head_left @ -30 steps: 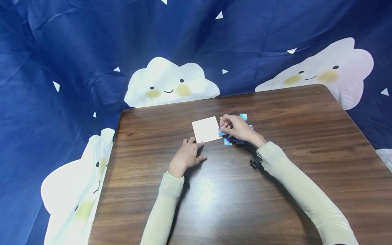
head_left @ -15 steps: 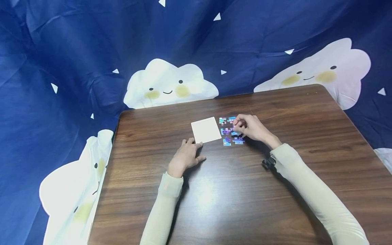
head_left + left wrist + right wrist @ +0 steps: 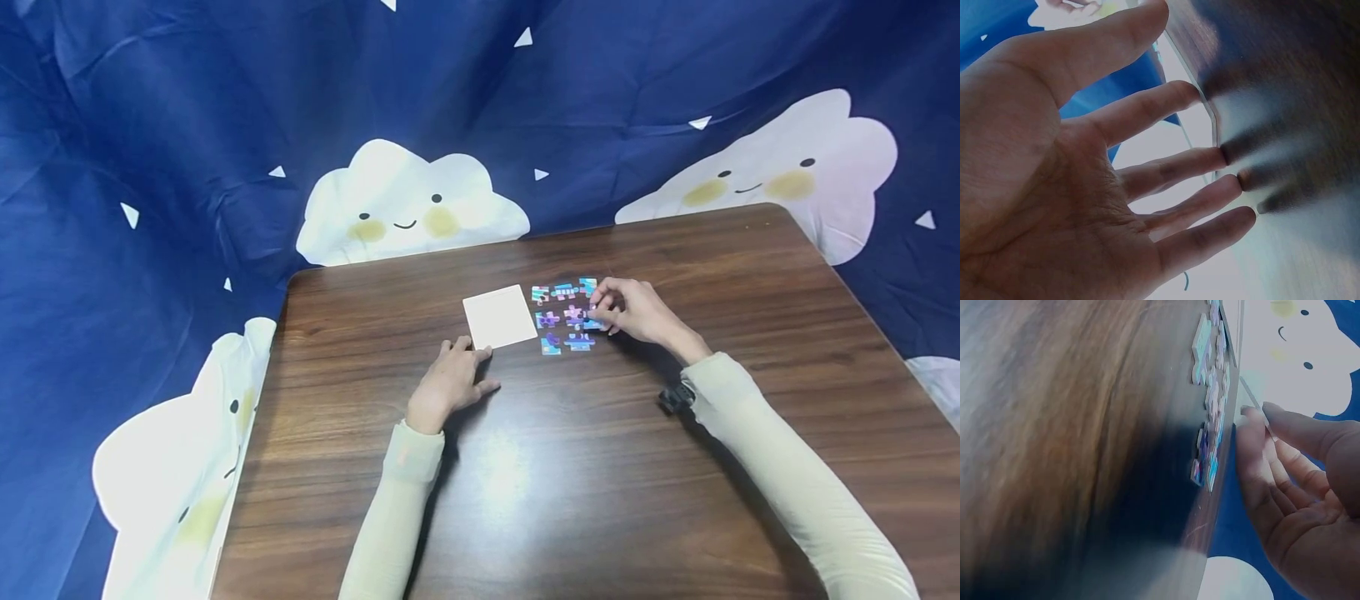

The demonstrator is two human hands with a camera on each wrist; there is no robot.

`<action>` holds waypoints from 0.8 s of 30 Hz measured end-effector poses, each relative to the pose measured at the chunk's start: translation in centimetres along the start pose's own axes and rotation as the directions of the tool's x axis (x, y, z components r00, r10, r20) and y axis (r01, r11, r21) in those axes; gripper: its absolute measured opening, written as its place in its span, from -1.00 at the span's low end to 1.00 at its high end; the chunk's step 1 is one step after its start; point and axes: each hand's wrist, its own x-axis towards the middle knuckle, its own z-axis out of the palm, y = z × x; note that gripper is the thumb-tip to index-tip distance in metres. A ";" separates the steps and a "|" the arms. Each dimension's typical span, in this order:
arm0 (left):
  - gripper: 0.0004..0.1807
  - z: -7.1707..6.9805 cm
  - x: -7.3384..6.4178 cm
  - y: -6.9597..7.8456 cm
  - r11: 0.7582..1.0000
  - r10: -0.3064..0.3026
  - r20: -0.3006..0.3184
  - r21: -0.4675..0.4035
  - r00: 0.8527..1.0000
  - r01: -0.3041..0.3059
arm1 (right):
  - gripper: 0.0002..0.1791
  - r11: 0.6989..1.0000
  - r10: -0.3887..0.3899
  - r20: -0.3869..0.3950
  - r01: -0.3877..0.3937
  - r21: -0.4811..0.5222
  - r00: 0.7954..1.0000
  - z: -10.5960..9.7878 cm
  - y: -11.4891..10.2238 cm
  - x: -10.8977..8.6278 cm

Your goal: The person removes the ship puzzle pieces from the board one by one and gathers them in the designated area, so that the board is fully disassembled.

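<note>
My left hand (image 3: 447, 385) lies with its fingers spread, fingertips at the near left corner of a white square board (image 3: 500, 317). In the left wrist view, straight fingers (image 3: 1175, 165) reach down to the tabletop. To the right of the board lie several colourful jigsaw puzzle pieces (image 3: 564, 292) in loose rows. Above the right end of these rows is my right hand (image 3: 637, 310). Between its thumb and fingertips it pinches a thin puzzle piece (image 3: 1249, 391), seen edge-on in the right wrist view. The picture on this piece is hidden there.
The brown wooden table (image 3: 360, 333) carries the board and the pieces. A blue curtain with white clouds (image 3: 416, 204) hangs behind the table and along its left side. A small black device (image 3: 677, 398) sits at my right wrist.
My right hand has moved right, from the board's right edge to the far end of the pieces, uncovering several of them. The left hand and board have stayed in place.
</note>
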 end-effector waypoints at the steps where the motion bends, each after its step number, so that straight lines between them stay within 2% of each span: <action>1: -0.30 0.0 0.0 0.0 1.000 0.002 -0.003 -0.001 1.000 -0.002 | -0.82 1.000 0.004 0.006 -0.004 -0.006 1.000 -0.1 0.0 -0.1; 9: -0.31 -0.3 -0.2 0.0 1.000 -0.011 0.001 -0.018 1.000 0.011 | -0.84 0.999 0.031 0.048 -0.030 -0.017 0.998 -0.5 0.3 -1.1; 17: -0.31 -0.2 -0.1 0.0 0.999 -0.021 0.010 -0.026 1.000 0.021 | -0.83 0.998 0.061 0.067 -0.060 -0.018 0.996 -0.3 0.9 -1.6; 24: -0.33 -0.4 -0.1 0.1 0.998 -0.018 0.004 -0.053 1.000 0.018 | -0.83 0.995 0.078 0.061 -0.074 -0.060 0.995 -0.2 1.3 -1.9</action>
